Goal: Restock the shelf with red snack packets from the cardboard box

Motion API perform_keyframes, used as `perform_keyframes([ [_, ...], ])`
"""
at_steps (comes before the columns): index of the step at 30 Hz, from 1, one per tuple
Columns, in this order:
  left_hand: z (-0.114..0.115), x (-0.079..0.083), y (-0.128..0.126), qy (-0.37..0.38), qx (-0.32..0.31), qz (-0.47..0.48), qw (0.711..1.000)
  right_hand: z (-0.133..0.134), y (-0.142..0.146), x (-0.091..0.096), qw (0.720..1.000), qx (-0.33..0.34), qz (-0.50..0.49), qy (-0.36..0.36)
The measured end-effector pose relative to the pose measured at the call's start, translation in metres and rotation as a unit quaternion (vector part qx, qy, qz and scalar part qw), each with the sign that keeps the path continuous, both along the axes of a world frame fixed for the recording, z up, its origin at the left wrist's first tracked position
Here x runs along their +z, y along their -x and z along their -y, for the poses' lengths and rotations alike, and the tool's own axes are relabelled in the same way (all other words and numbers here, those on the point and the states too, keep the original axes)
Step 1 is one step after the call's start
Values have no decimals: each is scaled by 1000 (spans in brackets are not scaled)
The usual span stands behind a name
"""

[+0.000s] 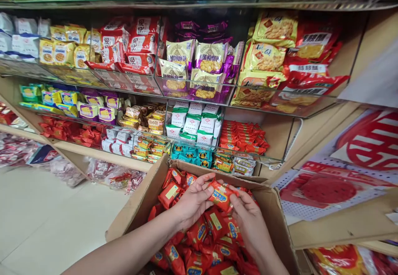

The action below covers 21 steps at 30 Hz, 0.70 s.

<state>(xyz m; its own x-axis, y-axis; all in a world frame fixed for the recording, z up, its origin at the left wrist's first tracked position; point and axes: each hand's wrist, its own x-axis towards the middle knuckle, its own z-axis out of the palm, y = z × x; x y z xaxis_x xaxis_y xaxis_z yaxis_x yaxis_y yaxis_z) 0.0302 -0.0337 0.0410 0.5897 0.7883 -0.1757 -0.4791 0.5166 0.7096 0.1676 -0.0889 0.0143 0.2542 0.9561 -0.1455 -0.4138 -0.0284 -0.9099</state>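
A cardboard box [146,200] sits low in front of me, filled with several small red snack packets [202,233] bearing yellow and blue labels. My left hand [192,200] and my right hand [248,217] are both inside the box. Together they pinch one red packet [221,196] at the top of the pile, the left hand on its left end, the right hand on its right end. On the lower shelf just above the box lies a stack of similar red packets [242,136].
Glass-fronted shelves [199,97] hold rows of packaged biscuits and sweets in yellow, purple, red, white and green. Bags of wrapped candy [115,177] lie on the pale tiled floor at left. Red and white printed sheets [329,188] lean at right.
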Motion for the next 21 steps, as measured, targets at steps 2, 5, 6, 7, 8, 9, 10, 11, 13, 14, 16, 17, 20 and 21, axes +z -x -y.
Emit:
perform_keyframes([
  [2,1,-1,-1,8,3,-9,1000,3,0,2,999,3,38,-9],
  [5,0,0,-2,-16,1,-62,998,6,-1,5,996,-16,87,-21],
  [6,0,1,-3,-34,2,-88,996,7,0,6,994,-39,97,-17],
  [7,1,2,-4,-48,4,-108,993,7,1,6,992,-71,106,-11],
  [8,1,4,-5,-54,5,-119,991,7,2,5,988,-104,115,-5],
  [9,2,4,-6,-51,6,-121,991,8,4,4,984,-129,120,1],
  [10,3,5,-7,-41,2,-118,992,8,6,2,982,-141,124,6],
  [11,5,5,-8,-33,-5,-119,992,9,8,0,982,-140,127,10],
  [13,8,5,-6,-50,-7,-148,988,11,6,-2,984,-113,138,14],
  [14,8,5,-3,-82,-5,-177,981,12,1,-1,983,-103,152,12],
  [16,6,12,2,-190,6,-247,950,10,-17,9,972,-125,201,-17],
  [17,3,19,3,-264,11,-278,924,8,-31,19,959,-152,234,-45],
  [20,-23,48,-10,-519,18,-329,789,-12,-79,63,879,-226,405,-114],
  [21,-36,58,-21,-594,17,-330,734,-23,-94,80,829,-223,502,-105],
])
